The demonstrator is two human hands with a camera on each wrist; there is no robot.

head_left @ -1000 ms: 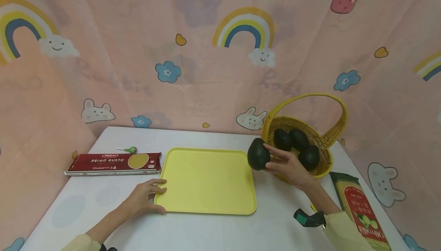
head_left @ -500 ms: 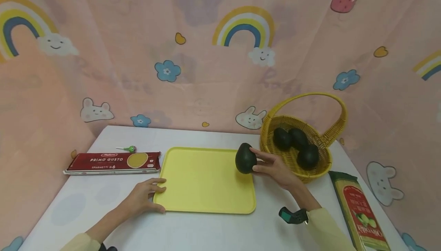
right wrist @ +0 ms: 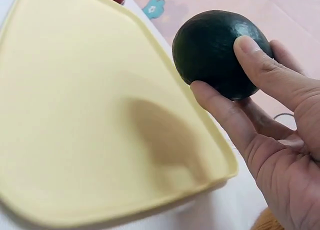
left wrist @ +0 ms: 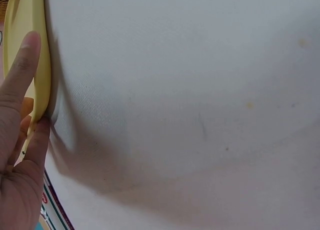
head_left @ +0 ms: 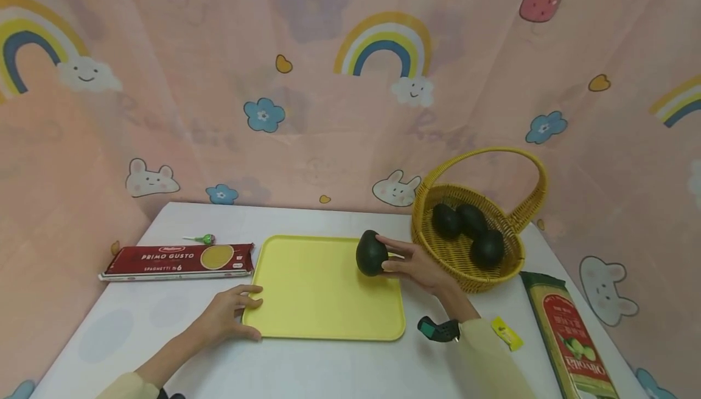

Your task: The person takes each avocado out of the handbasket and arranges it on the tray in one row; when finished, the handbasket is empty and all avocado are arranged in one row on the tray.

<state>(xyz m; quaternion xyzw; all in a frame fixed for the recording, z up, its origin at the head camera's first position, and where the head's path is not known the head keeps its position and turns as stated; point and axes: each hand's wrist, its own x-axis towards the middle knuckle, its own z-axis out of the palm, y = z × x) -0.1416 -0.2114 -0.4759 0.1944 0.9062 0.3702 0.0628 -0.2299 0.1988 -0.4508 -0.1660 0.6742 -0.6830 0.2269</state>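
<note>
While the left hand [head_left: 224,314] held the front-left corner of the shallow yellow rectangular tray [head_left: 323,289] between thumb and fingers, any tug from that side looked able to skid it across the white table [head_left: 306,368]. The dark green, egg-shaped avocado [head_left: 370,254] was in the air above the tray's right half, its shadow [right wrist: 170,140] lying apart from it. The right hand [head_left: 418,268] pinched it from the right, thumb and fingertips on the skin; with so slight a hold on a smooth, rounded thing, I judged it could slip, and if let go high it might roll, the tray's rim being low. Further right, an elbow or cuff swung back carelessly might have knocked the round yellow woven basket [head_left: 460,259].

As for the rest, at far left a small green lollipop on a white stick [head_left: 207,239] lay behind the long dark-red spaghetti packet [head_left: 181,261], whose right end sat close by the tray's left edge; whether they touched, I could not tell. Nothing stood between the avocado and the tray beneath. The basket, its tall handle arching over three more dark avocados [head_left: 472,221], took up the ground behind the right forearm. Just beside the pale-yellow sleeve [head_left: 490,356] lay a small sweet in a yellow wrapper [head_left: 507,333], where a dragging sleeve could sweep it aside, and beyond that a green-and-red pasta packet [head_left: 572,338].
</note>
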